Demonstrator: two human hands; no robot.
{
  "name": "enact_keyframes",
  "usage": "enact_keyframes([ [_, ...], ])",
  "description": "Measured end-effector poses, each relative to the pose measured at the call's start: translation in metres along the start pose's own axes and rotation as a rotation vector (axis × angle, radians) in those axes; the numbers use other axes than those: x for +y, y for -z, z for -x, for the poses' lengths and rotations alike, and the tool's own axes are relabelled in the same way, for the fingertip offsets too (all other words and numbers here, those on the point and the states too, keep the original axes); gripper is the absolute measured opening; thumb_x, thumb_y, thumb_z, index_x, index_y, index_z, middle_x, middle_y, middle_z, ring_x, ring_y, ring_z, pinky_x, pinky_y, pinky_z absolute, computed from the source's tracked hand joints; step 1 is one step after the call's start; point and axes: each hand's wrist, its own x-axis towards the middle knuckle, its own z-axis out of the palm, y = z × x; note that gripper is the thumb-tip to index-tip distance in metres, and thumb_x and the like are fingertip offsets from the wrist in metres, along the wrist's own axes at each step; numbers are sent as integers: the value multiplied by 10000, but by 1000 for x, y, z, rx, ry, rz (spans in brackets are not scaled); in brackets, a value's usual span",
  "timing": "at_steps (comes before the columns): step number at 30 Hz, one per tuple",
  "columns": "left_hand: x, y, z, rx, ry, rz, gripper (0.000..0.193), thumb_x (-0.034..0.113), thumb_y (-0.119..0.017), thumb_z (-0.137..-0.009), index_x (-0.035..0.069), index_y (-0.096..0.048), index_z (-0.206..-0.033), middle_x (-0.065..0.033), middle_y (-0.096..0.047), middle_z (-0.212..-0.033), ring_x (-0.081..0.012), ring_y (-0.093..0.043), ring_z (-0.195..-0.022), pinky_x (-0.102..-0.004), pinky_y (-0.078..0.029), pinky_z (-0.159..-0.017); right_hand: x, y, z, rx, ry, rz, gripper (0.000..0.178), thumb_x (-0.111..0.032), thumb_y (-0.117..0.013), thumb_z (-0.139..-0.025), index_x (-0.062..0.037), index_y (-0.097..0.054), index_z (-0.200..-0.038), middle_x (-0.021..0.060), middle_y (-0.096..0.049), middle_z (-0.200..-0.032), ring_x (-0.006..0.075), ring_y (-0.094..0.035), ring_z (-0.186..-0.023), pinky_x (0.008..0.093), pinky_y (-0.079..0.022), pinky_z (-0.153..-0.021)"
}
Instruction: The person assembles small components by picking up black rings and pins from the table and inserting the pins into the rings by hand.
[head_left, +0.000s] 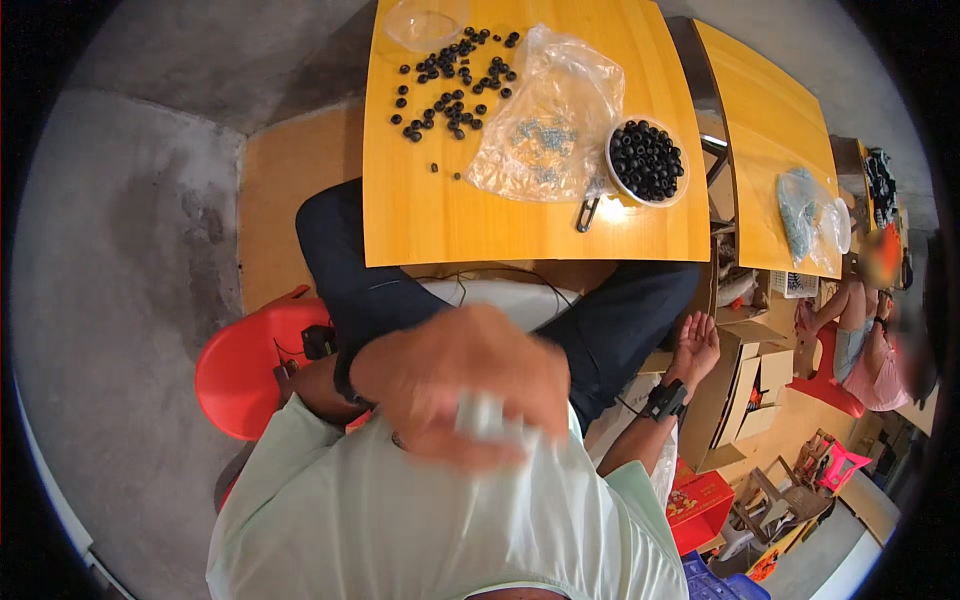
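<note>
My left hand (465, 375) is raised in front of my pale shirt (400, 520), blurred by motion. Its fingers look bent, and a pale patch shows among them; whether that is shirt cloth or a held thing is unclear. Off to the right, beside my thigh, my right hand (696, 350) rests palm up with its fingers apart and nothing in it. On the yellow table (420, 220) ahead lie scattered black beads (452, 105), a clear plastic bag (530, 165) with small metallic pieces inside, and a round tub (646, 162) full of black beads. Near the tub lies a small dark clip-like item (587, 214).
A clear round container or lid (425, 27) sits at the table's far left. Red stool (240, 370) at left; open cardboard box (740, 395) and red box (700, 505) at right. Another table (765, 130) holds a bag (797, 215); a person in pink (880, 375) sits beyond.
</note>
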Motion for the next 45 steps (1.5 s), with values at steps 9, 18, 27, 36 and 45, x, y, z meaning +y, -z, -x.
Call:
enact_keyframes([
  [9,-114,112,108,709,724,-856,111,86,-673,-845,-8,-671,-905,-92,-657,-739,-141,-621,-638,-276,-496,-605,16,-107,94,-834,-119,81,349,-256,-528,-996,-12,-589,-1237,108,-626,-1219,209,-593,-1087,360,-488,-885],
  [18,-154,150,100,656,643,-1206,238,115,-692,-775,13,-680,-990,-123,-655,-848,-293,-657,-778,-381,-526,-686,103,-200,154,-1133,-478,237,294,-251,-531,-989,-17,-615,-1147,98,-634,-1156,186,-608,-1006,336,-503,-839],
  [27,-149,156,72,716,727,-1204,248,172,-729,-774,20,-697,-968,-137,-663,-816,-309,-659,-757,-414,-516,-680,168,-211,152,-1131,-701,263,275,-252,-529,-999,-13,-599,-1114,99,-617,-1112,191,-609,-979,327,-507,-858],
  [36,-182,177,42,739,773,-1419,314,313,-760,-770,5,-701,-778,-139,-686,-715,-308,-675,-695,-410,-512,-634,170,-211,146,-1163,-738,149,287,-241,-529,-1000,9,-580,-1133,125,-616,-1106,207,-611,-974,341,-514,-874],
  [45,-156,146,65,839,614,-749,221,153,-723,-833,-41,-716,-938,-47,-681,-719,-97,-614,-633,-245,-475,-569,168,-210,153,-1130,-647,210,235,-196,-537,-1000,-3,-586,-1124,97,-624,-1087,170,-611,-934,306,-507,-847],
])
